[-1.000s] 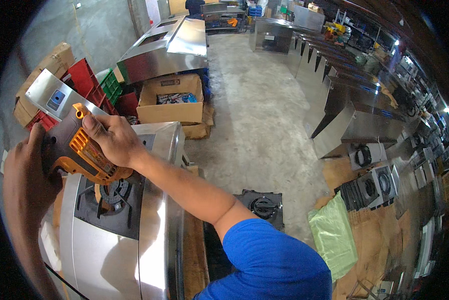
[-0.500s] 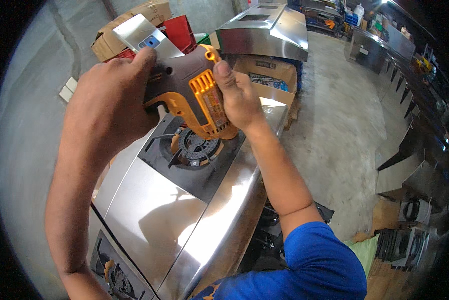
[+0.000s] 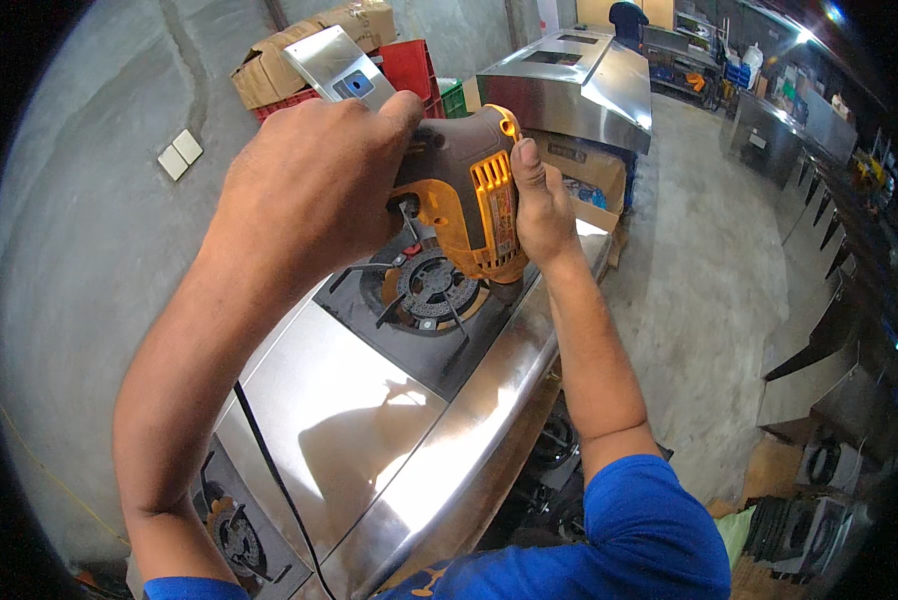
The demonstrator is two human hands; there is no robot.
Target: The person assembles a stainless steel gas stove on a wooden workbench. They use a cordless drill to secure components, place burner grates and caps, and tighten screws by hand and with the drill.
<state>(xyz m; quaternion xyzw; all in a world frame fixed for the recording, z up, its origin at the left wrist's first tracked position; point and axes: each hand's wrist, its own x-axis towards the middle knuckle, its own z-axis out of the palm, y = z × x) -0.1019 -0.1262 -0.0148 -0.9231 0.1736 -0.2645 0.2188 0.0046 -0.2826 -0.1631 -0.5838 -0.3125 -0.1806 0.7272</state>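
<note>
A power drill [image 3: 464, 215] with a brown-grey body and orange trim is held in the air above a stainless steel stove top [image 3: 319, 400]. My left hand [image 3: 314, 180] wraps around its left side, near the trigger; most of the fingers are hidden behind the hand. On the other side, my right hand [image 3: 547, 205] grips the body with the thumb up along the orange vents. The drill's lower end overlaps the right edge of a black burner panel [image 3: 439, 290]. Whether that end touches the panel is hard to tell. A black cord [image 3: 279, 470] crosses the stove top below.
A second burner [image 3: 234, 540] lies at the lower left. Beyond the drill stand a cardboard box [image 3: 269, 80], a bent metal plate [image 3: 329, 60], a red crate [image 3: 409, 70] and a steel hood [image 3: 569, 85]. Concrete floor [image 3: 679, 250] runs along the right, beside metal panels [image 3: 819, 330].
The view has shifted, with the stove and boxes now further right in it. Both hands and the drill have moved slightly right relative to the burner. More of the black cord shows.
</note>
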